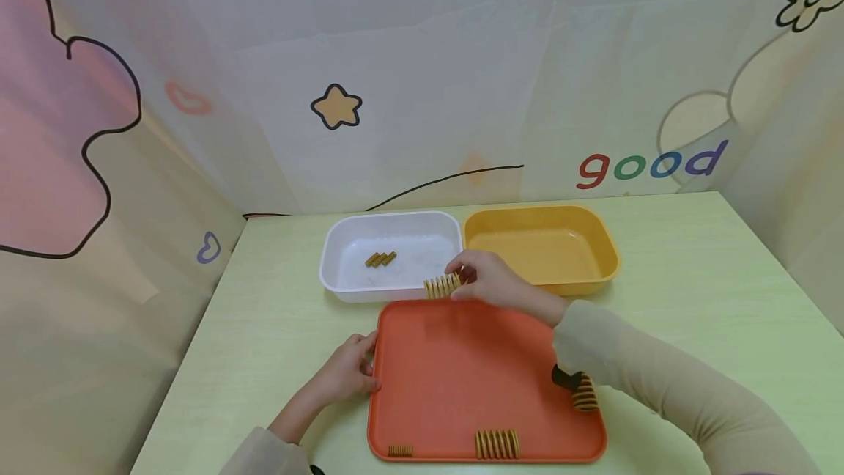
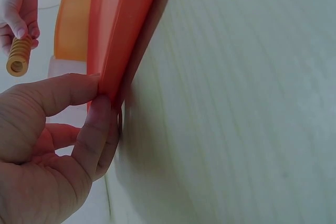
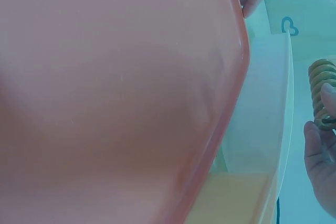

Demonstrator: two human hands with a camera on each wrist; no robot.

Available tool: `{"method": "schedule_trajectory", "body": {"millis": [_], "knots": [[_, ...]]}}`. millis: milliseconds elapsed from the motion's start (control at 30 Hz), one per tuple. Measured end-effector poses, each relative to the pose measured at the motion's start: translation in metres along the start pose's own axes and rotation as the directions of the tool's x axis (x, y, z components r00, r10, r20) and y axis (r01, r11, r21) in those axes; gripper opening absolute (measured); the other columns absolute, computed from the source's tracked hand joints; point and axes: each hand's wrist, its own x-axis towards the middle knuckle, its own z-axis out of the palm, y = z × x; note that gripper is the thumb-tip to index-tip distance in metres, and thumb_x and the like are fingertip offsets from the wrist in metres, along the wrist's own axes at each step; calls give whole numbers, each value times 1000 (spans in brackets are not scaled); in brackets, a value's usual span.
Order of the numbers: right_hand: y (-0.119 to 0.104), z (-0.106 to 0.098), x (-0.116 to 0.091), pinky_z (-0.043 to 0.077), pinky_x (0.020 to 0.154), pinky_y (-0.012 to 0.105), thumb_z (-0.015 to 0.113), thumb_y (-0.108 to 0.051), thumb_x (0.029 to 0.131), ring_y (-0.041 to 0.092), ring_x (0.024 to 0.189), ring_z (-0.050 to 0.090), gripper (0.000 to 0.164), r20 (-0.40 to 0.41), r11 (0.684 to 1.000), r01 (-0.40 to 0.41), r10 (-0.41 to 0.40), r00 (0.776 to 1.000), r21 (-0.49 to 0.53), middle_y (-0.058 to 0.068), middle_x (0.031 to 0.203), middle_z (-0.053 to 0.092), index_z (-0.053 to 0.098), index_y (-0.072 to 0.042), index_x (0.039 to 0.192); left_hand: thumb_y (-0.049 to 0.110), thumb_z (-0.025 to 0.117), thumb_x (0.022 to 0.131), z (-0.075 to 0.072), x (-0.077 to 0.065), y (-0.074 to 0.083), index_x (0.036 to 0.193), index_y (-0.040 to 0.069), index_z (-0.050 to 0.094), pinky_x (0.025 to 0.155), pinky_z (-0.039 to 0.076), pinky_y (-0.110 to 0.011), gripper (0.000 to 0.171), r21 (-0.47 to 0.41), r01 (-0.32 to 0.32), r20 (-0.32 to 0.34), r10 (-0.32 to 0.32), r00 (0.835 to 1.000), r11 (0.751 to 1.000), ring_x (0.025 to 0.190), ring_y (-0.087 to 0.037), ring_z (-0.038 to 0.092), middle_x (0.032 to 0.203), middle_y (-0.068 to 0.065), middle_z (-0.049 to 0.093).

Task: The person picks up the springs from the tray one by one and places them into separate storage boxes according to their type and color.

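Note:
My right hand (image 1: 491, 281) pinches a thick yellow coil spring (image 1: 440, 286) by its right end, above the front rim of the white bin and the far edge of the red tray (image 1: 455, 372). In the left wrist view the spring (image 2: 20, 56) shows its hollow end. My left hand (image 1: 344, 372) pinches the tray's left rim between thumb and fingers. Along the tray's near edge lie a large spring (image 1: 497, 444) and a small one (image 1: 400, 451). Another spring (image 1: 585, 396) lies at the tray's right side, partly hidden by my right arm.
Behind the tray stand a white bin (image 1: 336, 281) at left and a yellow bin (image 1: 560, 289) at right, side by side. Several small springs (image 1: 381, 259) lie together in the white one. A printed cloth backdrop (image 1: 422, 94) rises behind the pale green table (image 1: 277, 299).

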Motion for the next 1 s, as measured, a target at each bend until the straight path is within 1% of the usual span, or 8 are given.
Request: {"method": "schedule_trajectory", "body": {"millis": [133,233,400,500,700,1000], "knots": [[1,-4,0,48,71,27,73,-5,68,21,79,55,32,-16,1000,-25,25,1000,-2,10,90,60,61,-1,97,-9,68,62,0,0,-1,132,-11,28,53,42,-18,81,1,0,5,0,1000,1000,63,-10,46,95,-15,43],[3,-7,0,47,70,26,72,-5,68,19,78,55,30,-31,999,-34,34,999,-9,10,88,60,61,-2,96,-9,68,62,0,0,-1,132,-12,28,54,42,-18,81,3,-6,7,6,1000,1000,63,-10,46,95,-15,43],[6,-12,0,48,68,26,72,-2,68,18,74,56,29,-71,1000,-22,21,997,-2,12,85,61,61,1,94,-10,69,61,0,0,-2,132,-12,28,54,42,-18,82,-5,-7,6,7,1000,1000,63,-10,46,95,-15,43],[8,-16,0,48,69,27,72,-1,68,18,75,56,30,-89,1000,-23,22,996,-2,13,86,61,61,1,95,-10,69,61,1,0,-2,132,-11,28,54,41,-18,82,-13,-3,6,3,1000,1000,64,-11,46,95,-15,43],[14,-22,1,48,71,28,72,-5,69,20,77,54,32,-94,998,-65,66,993,6,12,88,60,61,0,98,-10,69,61,1,1,-2,132,-12,28,54,41,-18,82,-15,-9,9,9,1000,1000,65,-13,47,94,-16,43],[23,-26,0,48,68,25,71,-7,71,21,78,54,31,-106,991,-120,126,986,62,13,91,59,60,-1,100,-11,69,61,1,1,-2,132,-11,29,53,41,-18,82,-8,-12,7,12,1000,1000,64,-13,47,93,-15,43]]}}
